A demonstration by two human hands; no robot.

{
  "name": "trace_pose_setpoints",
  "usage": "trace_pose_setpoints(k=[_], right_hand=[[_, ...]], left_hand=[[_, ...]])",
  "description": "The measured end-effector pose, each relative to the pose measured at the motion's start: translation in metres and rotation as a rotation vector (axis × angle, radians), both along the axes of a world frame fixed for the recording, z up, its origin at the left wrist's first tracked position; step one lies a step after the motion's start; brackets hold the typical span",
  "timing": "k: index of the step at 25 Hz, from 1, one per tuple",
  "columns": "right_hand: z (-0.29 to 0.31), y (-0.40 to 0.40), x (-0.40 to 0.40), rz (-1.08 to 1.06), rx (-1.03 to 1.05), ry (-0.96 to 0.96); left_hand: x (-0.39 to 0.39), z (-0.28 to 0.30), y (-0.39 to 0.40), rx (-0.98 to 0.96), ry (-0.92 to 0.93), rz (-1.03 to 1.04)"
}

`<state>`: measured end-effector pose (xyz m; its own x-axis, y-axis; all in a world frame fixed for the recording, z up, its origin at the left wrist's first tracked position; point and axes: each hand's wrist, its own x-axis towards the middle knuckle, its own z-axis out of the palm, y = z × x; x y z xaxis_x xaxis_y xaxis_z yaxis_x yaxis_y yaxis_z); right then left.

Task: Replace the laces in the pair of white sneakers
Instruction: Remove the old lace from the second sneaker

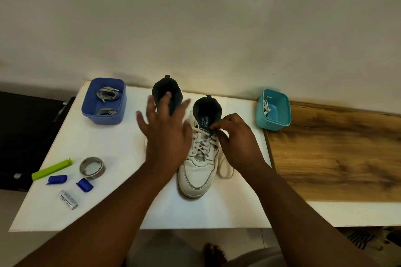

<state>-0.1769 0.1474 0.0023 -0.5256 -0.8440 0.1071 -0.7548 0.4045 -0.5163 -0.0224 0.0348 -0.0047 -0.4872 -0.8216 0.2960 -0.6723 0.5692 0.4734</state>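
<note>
Head view: we note the laced white leather sneaker (198,171) mid-table, its mate (168,93) just left, mostly hidden. Right hand (235,143) pinches the old white lace (202,143) at the top eyelets; left hand (166,134) is spread, blurred. Step: unlacing, we judge. Next: draw the lace out; grey replacement laces (107,94) wait in the blue plastic tub (104,118), far left.

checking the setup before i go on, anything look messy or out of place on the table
Mostly tidy. One odd thing: a white lace trails loose on the table beside the right sneaker, where the right hand pinches the lacing. A battery and two blue caps lie loose at the left.
</note>
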Motion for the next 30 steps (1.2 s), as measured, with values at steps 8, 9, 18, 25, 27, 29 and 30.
trace_pose_setpoints(k=[8, 9, 18, 25, 27, 29, 30], right_hand=[[-0.001, 0.002, -0.004, 0.021, -0.004, -0.005], [-0.001, 0.002, -0.004, 0.018, -0.005, -0.010], [-0.001, 0.002, -0.003, 0.040, 0.007, -0.009], [-0.002, 0.000, -0.007, -0.049, -0.011, -0.002], [-0.002, 0.002, -0.012, -0.083, -0.024, -0.004], [-0.001, 0.003, -0.012, -0.100, -0.031, -0.023], [0.001, 0.003, -0.010, -0.096, -0.037, -0.046]], left_hand=[[0.005, 0.012, -0.006, -0.080, 0.088, 0.177], [0.009, 0.012, -0.011, -0.049, 0.103, 0.249], [-0.009, -0.001, 0.006, -0.121, -0.193, -0.211], [0.000, 0.005, -0.004, -0.077, 0.033, 0.049], [0.005, 0.009, -0.007, -0.071, -0.049, 0.068], [0.007, 0.011, 0.000, -0.055, -0.156, 0.038], [0.006, 0.011, 0.005, -0.052, -0.190, 0.030]])
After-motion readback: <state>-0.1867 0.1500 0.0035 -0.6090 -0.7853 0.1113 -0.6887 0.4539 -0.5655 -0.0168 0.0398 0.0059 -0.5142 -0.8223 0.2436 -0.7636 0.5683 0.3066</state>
